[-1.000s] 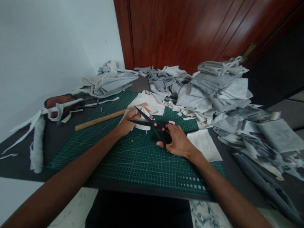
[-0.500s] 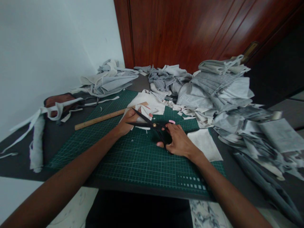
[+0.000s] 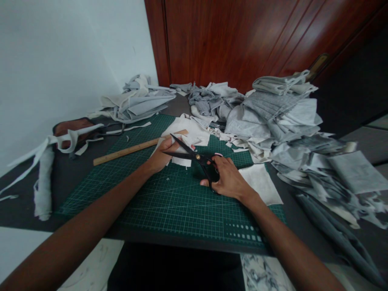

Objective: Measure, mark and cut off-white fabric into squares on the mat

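Observation:
My right hand (image 3: 228,176) grips a pair of black scissors (image 3: 202,159) by the handles. The blades are spread apart and point left, close in front of my left hand (image 3: 162,154). In the fingers of that hand is a small piece of white fabric (image 3: 181,161), partly hidden by the blades. Both hands are over a green cutting mat (image 3: 169,202). A wooden ruler (image 3: 124,154) runs from the left toward my left hand, its far end lying on a larger white cloth (image 3: 197,131).
A square of cream fabric (image 3: 260,184) lies right of my right hand. Grey fabric piles (image 3: 279,115) rise at the back right, with another heap (image 3: 138,103) at the back left. White strips and a fabric roll (image 3: 44,184) lie at left. Scraps (image 3: 226,136) litter the mat's far side.
The fabric in my left hand has shifted; more of its lower edge shows below the scissors. The blades stay spread, and both hands have barely moved. The whole view has shifted slightly.

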`<state>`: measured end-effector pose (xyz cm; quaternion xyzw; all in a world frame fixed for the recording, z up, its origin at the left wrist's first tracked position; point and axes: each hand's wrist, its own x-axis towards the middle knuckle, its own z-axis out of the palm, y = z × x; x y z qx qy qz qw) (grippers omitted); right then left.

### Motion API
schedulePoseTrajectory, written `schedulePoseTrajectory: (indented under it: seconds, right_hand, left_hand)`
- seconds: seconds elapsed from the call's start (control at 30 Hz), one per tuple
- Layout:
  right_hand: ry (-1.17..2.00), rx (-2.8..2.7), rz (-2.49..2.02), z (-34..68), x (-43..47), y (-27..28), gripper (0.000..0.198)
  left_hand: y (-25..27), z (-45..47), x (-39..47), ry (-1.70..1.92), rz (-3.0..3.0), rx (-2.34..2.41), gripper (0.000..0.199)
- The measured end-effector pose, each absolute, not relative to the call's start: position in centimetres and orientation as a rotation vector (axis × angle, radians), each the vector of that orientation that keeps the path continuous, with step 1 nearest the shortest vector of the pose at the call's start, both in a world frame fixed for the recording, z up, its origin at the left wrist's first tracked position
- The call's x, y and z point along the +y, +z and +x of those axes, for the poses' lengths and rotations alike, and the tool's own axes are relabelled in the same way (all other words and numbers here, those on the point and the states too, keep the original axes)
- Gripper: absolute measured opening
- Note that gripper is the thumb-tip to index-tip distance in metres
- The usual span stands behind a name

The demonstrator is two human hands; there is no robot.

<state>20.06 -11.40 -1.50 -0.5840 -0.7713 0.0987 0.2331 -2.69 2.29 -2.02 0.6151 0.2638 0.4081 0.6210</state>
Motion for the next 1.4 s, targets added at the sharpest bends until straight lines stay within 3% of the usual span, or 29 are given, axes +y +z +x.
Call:
schedulePoseTrajectory:
  seconds: [0.33, 0.67, 0.9, 1.4]
  right_hand:
    - [0.157, -2.056, -1.624, 20.2, -11.2, -1.8, 0.063]
    - [0.118, -1.998, -1.615, 20.3, -11.2, -1.8, 0.064]
    - [0.109, -1.965, -1.623, 20.8, -10.9, -1.9, 0.059]
    - [0.138, -1.958, -1.601, 20.7, -10.9, -1.9, 0.061]
  left_hand:
    - [-4.9, -3.3, 4.2, 1.024, 1.580, 0.703, 0.052]
    - [-4.1, -3.2, 3.7, 1.098, 1.651, 0.749, 0.051]
    - [-3.9, -3.2, 4.0, 1.055, 1.740, 0.667, 0.037]
    - [-3.2, -3.2, 3.5, 1.087, 1.780, 0.666, 0.037]
